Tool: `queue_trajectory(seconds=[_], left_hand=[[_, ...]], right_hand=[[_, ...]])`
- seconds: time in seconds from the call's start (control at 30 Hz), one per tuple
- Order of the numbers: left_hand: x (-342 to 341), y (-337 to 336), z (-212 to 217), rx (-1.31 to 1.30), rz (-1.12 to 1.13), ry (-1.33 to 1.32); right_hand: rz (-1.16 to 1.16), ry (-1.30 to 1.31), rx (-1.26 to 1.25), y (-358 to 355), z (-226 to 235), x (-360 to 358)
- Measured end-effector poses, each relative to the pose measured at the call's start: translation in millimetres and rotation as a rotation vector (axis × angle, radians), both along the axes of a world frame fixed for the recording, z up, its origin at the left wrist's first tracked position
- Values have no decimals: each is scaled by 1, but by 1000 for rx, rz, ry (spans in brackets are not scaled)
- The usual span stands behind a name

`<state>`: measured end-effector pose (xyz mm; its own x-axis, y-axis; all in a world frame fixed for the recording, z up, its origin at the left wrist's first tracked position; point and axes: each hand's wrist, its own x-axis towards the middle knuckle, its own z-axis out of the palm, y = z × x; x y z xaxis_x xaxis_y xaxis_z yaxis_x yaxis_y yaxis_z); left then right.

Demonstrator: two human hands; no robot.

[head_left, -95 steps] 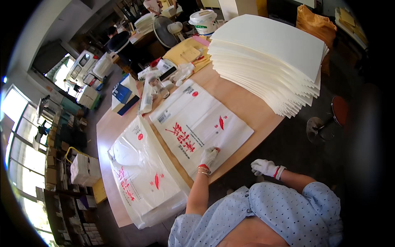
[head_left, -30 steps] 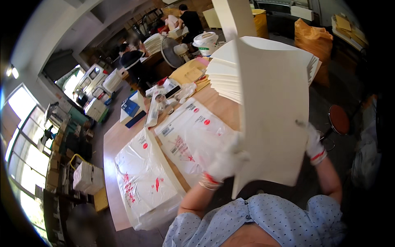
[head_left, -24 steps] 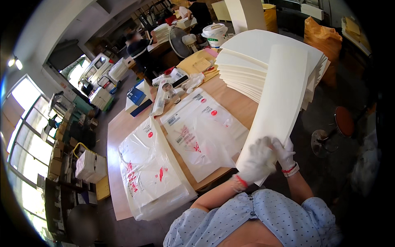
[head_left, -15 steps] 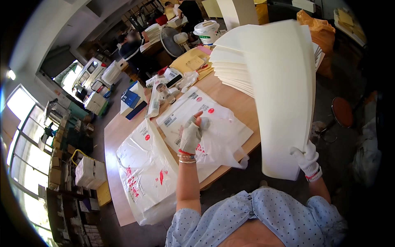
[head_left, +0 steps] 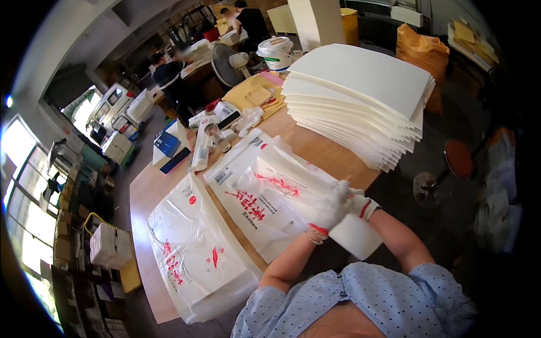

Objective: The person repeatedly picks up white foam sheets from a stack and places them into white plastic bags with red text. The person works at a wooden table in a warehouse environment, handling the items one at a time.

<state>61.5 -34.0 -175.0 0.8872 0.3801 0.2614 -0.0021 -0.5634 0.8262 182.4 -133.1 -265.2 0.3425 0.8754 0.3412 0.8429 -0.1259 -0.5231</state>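
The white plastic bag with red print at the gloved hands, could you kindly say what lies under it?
Under that bag shows at least one flat white plastic bag with red and black print, on the pale wooden table. What it directly covers is hidden.

Dotted blue shirt [head_left: 366,284], white-gloved hands [head_left: 326,209]

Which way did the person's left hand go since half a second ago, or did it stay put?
Yes, it moved: judged against the table, the left hand has gone right, toward the near edge.
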Motion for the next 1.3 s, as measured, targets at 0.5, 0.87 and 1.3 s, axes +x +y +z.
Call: queue_trajectory(seconds=[0.5, 0.87, 1.3], left_hand=[[-177, 137, -177, -316, 1032, 108], [-225, -43, -119, -277, 1131, 454], [-247, -126, -228, -336, 1278, 391]], right_hand=[[-108, 68, -556, 170, -124, 110], [322, 187, -485, -11, -71, 65], [26, 131, -294, -78, -70, 16]])
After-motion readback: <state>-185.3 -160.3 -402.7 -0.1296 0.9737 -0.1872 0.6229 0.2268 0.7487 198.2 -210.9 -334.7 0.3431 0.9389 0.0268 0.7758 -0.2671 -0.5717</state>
